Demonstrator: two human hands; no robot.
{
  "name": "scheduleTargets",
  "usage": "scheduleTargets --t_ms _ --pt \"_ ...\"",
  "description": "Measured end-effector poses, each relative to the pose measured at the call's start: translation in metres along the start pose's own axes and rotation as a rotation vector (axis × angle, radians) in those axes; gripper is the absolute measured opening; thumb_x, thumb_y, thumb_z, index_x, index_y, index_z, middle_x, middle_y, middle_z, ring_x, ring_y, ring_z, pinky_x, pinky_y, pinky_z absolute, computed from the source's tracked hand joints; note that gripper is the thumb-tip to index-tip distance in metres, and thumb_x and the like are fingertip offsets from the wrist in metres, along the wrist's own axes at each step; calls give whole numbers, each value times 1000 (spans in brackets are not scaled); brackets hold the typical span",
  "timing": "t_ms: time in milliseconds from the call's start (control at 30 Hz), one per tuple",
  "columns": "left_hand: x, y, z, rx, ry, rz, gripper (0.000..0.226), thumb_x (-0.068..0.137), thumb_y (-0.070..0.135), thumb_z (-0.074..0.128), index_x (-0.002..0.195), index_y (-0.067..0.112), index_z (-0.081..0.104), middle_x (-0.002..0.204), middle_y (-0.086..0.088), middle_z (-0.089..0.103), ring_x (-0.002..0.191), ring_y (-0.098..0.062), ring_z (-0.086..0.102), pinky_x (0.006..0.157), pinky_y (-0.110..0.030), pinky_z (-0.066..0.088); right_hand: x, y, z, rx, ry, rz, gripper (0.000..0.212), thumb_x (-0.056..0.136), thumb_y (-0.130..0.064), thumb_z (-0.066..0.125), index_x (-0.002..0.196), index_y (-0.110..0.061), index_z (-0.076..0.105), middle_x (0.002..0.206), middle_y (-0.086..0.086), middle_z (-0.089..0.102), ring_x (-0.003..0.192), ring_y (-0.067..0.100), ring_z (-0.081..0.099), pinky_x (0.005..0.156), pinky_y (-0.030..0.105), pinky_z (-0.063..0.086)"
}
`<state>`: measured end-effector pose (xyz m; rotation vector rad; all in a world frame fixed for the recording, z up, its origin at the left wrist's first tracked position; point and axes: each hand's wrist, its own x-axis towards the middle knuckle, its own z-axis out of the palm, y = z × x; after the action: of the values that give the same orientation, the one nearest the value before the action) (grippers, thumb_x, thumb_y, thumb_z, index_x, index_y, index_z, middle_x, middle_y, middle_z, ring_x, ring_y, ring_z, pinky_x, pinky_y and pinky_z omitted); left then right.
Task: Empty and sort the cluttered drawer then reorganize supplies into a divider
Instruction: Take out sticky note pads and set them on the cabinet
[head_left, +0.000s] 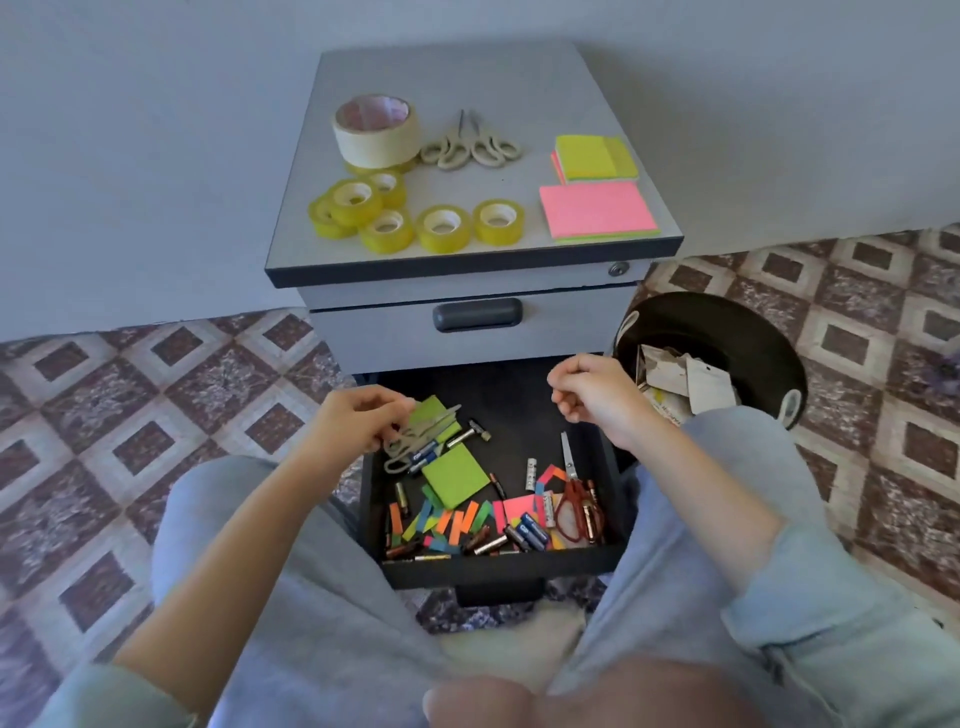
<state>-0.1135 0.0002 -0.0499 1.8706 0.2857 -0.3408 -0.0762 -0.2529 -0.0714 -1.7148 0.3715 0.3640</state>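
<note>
Fingers (390, 409) of the left hand (358, 418) are curled and pinch the handle end of grey-handled scissors (423, 431), at the back left of the open drawer (498, 569). These scissors lie across a green sticky-note pad (434, 409). Over the drawer's back right corner the right hand (592, 395) hovers, fingers curled in, thumb against forefinger, with nothing visible between them.

Head view, looking down: the black drawer is pulled out low between the person's knees, which are in grey trousers (291, 571). Inside it lie loose batteries (524, 535), coloured paper strips (457, 525), a second green pad (456, 475) and red-handled scissors (576, 504).

On the grey top (467, 78) of the pedestal cabinet, sorted items sit in groups:
- a wide masking tape roll (375, 130)
- small clear tape rolls (441, 227) in front of it
- two pairs of pale scissors (470, 145) in the middle
- a yellow note stack (595, 158) on the right
- a pink note stack (597, 212) just in front of the yellow one

The cabinet's upper drawer (478, 338) is closed. A black bin (727, 332) holding paper scraps (685, 379) stands just right of the cabinet. The floor (104, 415) is brown-and-cream diamond tile, and the wall (130, 156) is plain grey.
</note>
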Motion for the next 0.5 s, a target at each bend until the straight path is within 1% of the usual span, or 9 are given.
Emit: scheduleTargets --t_ms 100,167,267,367,500 --pt "-3 -19 -5 -11 39 -52 12 90 13 60 79 14 66 68 0 61 46 3 53 48 -12 40 3 9 4 -64 -15 10 21 91 2 51 74 -9 57 63 7 55 47 12 48 42 20 38" --pt "-4 -27 -2 -4 37 -73 13 90 14 60 78 14 65 69 1 61 46 4 53 48 -11 40 4 18 8 -111 -53 40 20 91 1 52 75 -9 58 64 7 56 49 13 49 44 21 38" --pt "-1 -36 10 66 -21 -95 13 91 17 59 78 18 63 75 0 62 54 -2 54 51 -11 41 6 31 12 -194 -113 90 16 92 -2 53 79 -8 59 66 6 57 51 14 49 45 20 39" --pt "5 -42 29 128 -95 -109 11 91 18 59 80 18 63 76 2 62 56 -5 52 49 -11 40 10 40 11 -278 -134 114 12 92 -5 53 82 -9 59 69 6 58 52 14 50 46 21 39" --pt "19 -59 62 214 -175 -137 9 91 21 60 85 16 65 76 4 62 61 -7 54 57 -18 43 22 49 7 -415 -147 108 13 92 -7 53 84 -12 61 74 4 61 55 13 51 47 20 41"
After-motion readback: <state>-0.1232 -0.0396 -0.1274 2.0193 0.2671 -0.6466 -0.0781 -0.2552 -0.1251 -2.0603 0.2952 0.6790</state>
